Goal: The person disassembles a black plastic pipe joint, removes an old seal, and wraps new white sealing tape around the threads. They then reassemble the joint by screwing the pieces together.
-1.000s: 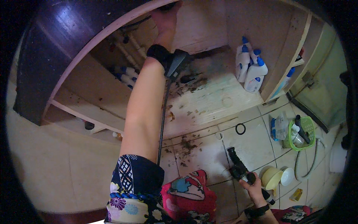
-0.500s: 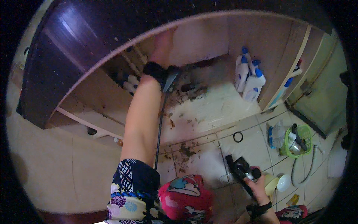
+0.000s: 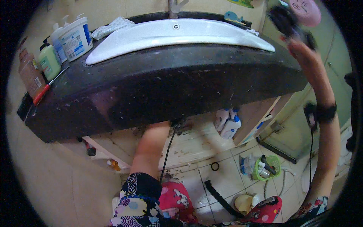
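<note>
Raised at the upper right, beside the end of the counter, my right hand is closed round a black drain fitting. Motion smears the fitting's outline. My left forearm reaches into the cabinet below the dark countertop, whose front edge hides the hand and whatever it touches. A black corrugated hose lies on the tiled floor near my knee. Close by on the tiles is a black ring. On the counter sits a white washbasin with a tap behind it.
Pump bottles and a red-handled screwdriver occupy the counter's left end. White bottles stand inside the cabinet. A green basket and a yellow bowl are on the floor. A pink round object is at upper right.
My right hand has risen from near the floor to above the counter with the fitting. The corrugated hose now lies on the floor. The view has tilted up, showing the basin.
</note>
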Demonstrator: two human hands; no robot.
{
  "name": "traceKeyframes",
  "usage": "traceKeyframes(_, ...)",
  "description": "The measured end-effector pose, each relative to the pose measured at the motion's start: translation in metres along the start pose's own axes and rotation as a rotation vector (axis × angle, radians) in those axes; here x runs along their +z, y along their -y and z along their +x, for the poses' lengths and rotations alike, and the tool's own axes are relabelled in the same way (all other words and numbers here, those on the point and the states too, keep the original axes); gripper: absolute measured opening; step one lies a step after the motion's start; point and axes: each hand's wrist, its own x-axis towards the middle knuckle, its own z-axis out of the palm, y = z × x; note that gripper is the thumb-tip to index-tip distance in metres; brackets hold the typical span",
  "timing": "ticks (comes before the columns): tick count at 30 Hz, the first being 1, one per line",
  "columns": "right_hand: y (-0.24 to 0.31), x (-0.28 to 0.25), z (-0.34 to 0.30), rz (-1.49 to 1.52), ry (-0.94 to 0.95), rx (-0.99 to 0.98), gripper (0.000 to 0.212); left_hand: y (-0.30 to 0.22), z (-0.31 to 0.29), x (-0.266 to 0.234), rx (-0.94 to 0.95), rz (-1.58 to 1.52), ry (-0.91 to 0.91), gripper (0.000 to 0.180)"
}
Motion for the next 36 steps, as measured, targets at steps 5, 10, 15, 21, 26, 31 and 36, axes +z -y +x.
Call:
traceKeyframes(5,0.004,0.082,0.163,-0.215,0.311,0.139,0.050,-0.002,-0.011,0.001,-0.072,-0.021,-0.017,0.052)
traceKeyframes(10,-0.012,0.164,0.224,-0.242,0.630,0.357,0.058,-0.007,-0.020,0.001,-0.129,-0.057,-0.024,0.051)
traceKeyframes(15,-0.011,0.212,0.244,-0.259,0.871,0.530,0.039,-0.006,-0.035,0.001,-0.182,-0.102,-0.040,0.051)
traceKeyframes(21,-0.007,0.224,0.244,-0.434,1.125,0.592,0.032,-0.004,-0.051,-0.003,-0.233,-0.136,-0.039,0.051)
traceKeyframes(26,-0.019,0.234,0.251,-0.021,1.258,0.924,0.045,-0.007,-0.070,-0.013,-0.262,-0.159,-0.034,0.051)
traceKeyframes(31,-0.041,0.227,0.265,-0.079,1.217,1.012,0.059,-0.004,-0.088,-0.022,-0.297,-0.176,-0.047,0.051)
traceKeyframes(36,-0.067,0.219,0.272,-0.062,1.340,1.126,0.061,-0.001,-0.102,-0.026,-0.331,-0.178,-0.054,0.050)
